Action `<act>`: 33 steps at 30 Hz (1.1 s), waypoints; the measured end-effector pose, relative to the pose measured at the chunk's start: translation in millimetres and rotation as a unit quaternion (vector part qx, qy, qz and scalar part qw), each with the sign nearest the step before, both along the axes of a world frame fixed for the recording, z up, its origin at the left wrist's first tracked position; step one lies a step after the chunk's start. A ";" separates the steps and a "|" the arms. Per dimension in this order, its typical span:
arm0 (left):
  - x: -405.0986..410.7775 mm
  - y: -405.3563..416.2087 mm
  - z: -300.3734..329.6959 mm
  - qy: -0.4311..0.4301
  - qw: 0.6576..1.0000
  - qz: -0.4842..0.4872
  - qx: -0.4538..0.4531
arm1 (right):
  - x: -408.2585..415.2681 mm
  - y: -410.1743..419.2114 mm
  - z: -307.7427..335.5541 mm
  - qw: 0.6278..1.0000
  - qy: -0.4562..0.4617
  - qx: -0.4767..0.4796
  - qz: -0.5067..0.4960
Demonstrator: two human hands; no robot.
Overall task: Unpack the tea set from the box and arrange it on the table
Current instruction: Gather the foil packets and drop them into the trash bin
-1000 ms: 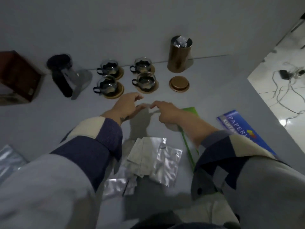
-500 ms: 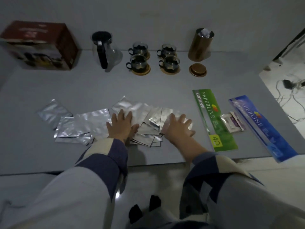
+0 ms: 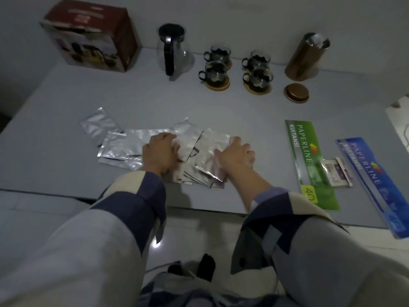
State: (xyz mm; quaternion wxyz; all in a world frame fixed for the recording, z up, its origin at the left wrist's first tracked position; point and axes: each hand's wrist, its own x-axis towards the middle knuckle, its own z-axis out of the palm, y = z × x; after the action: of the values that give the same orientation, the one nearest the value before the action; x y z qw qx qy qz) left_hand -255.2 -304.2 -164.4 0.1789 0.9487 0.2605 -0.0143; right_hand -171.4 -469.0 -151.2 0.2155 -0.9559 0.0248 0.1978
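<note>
The red tea-set box (image 3: 88,36) stands at the table's far left. A glass pitcher (image 3: 174,54) with a black handle is to its right. Beside the pitcher, several glass cups (image 3: 215,74) sit on wooden coasters. A gold canister (image 3: 306,56) stands open, its lid (image 3: 296,93) lying in front. Silver foil packets (image 3: 130,142) lie spread near the front edge. My left hand (image 3: 160,154) and my right hand (image 3: 238,152) grip the bunched middle packets from both sides, fingers bent over them.
A green receipt booklet (image 3: 309,162) and a blue one (image 3: 371,180) lie at the right, with a small sachet (image 3: 336,173) between them. The grey table (image 3: 199,107) ends just before my sleeves. White floor shows beyond the right edge.
My hands came back from near the cups to the foil packets, first pressing flat on them. They have since drawn together, bunching the middle packets into a raised stack.
</note>
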 end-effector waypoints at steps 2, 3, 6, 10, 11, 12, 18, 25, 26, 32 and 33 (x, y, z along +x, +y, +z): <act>-9.1 15.9 -0.8 0.003 1.000 0.025 0.009 | -6.1 7.2 3.1 0.999 0.025 -0.023 -0.004; -13.6 24.8 -1.2 0.005 0.999 0.041 0.009 | -9.0 11.7 4.1 0.999 0.030 -0.029 0.000; -23.4 52.9 -1.3 0.008 0.997 0.078 0.004 | -14.9 23.7 4.3 0.998 0.040 -0.041 0.004; -33.2 96.2 0.6 0.072 0.990 0.117 -0.007 | -21.0 39.5 1.8 0.997 0.034 -0.069 0.006; -36.6 107.3 -0.6 0.094 0.987 0.128 -0.010 | -22.1 43.9 0.8 0.997 0.029 -0.074 0.002; -40.3 117.3 -2.8 0.113 0.984 0.137 -0.013 | -22.7 47.9 -0.3 0.997 0.024 -0.075 -0.004; -56.8 129.7 -11.9 0.146 0.982 0.115 -0.029 | -30.2 68.1 -0.8 0.997 0.008 -0.054 -0.054; -48.7 95.5 -0.1 0.029 0.996 0.067 -0.057 | -55.6 104.8 -6.7 0.999 -0.016 -0.017 -0.042; -48.3 94.8 0.7 0.014 0.994 0.076 -0.083 | -58.1 108.7 -7.0 0.999 -0.014 0.006 -0.050; -43.4 106.0 4.5 -0.013 0.973 0.124 -0.192 | -65.3 122.1 -6.3 0.995 0.020 0.079 -0.053; -44.5 105.9 7.1 -0.022 0.967 0.139 -0.213 | -66.9 124.4 -7.0 0.996 0.023 0.076 -0.044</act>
State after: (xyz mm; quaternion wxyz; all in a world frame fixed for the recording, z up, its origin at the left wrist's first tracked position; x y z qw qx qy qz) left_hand -299.7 -198.3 -157.3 0.3827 0.8434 0.3763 -0.0236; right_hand -238.3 -344.6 -158.3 0.2949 -0.9301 0.0568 0.2114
